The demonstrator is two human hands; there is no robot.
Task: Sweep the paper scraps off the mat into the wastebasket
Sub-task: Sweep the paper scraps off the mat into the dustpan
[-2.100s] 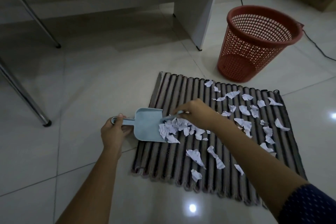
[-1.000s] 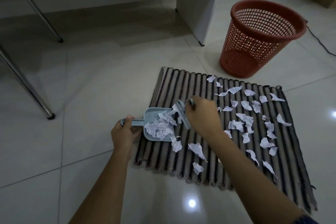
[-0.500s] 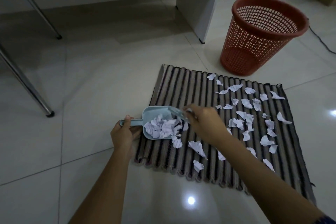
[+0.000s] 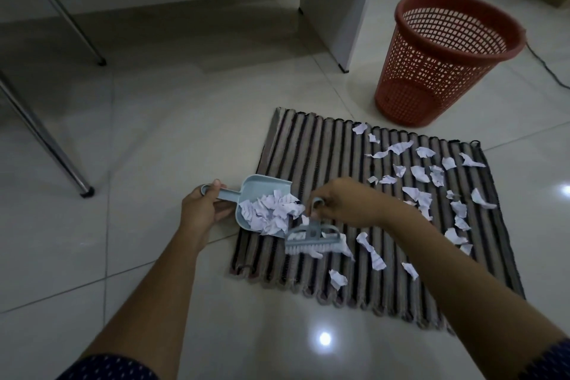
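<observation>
Here, a small pale-blue dustpan (image 4: 265,194) was held by its handle in the left hand (image 4: 202,210), fingers wrapped around it, at the near-left edge of the striped mat (image 4: 320,145). The pan was heaped with white paper scraps (image 4: 273,214). A matching hand brush (image 4: 311,236) was gripped by the right hand (image 4: 345,202) at the looped end of its handle — the bristles were set down on the mat just near of the pan's mouth, touching a few scraps. More loose scraps (image 4: 431,176) were scattered over the right and far part of the mat, with a few lying near the brush. The red mesh wastebasket (image 4: 444,55) was seen upright on the tiled floor (image 4: 154,133) — just beyond the mat's far-right corner, apart from both hands. A white table leg (image 4: 336,3) stood left of the basket.
</observation>
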